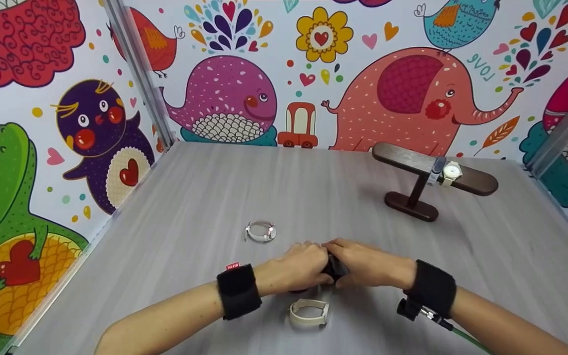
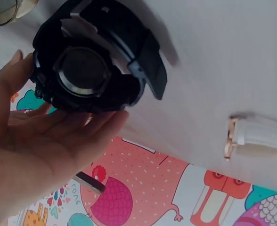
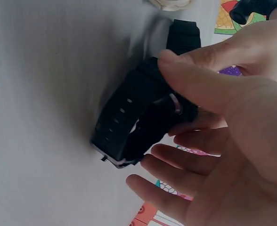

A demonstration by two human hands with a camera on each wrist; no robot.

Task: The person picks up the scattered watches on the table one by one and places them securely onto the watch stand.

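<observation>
Both hands hold a black wristwatch (image 1: 336,268) low over the grey tabletop, their knuckles close together in the head view. The left hand (image 1: 294,266) grips it from the left; in the left wrist view its fingers lie along the case of the watch (image 2: 84,70), whose strap is bent into a loop. From the right, the right hand (image 1: 368,261) pinches the strap. Its thumb presses on the watch strap (image 3: 129,108) in the right wrist view, with the other fingers behind and below. Part of the watch is hidden by the hands in the head view.
A cream watch (image 1: 308,313) lies just in front of the hands, and a white-strapped watch (image 1: 261,231) beyond them to the left. At the back right, a dark wooden T-shaped stand (image 1: 412,190) bears two watches. Cartoon-printed walls (image 1: 313,88) bound the table.
</observation>
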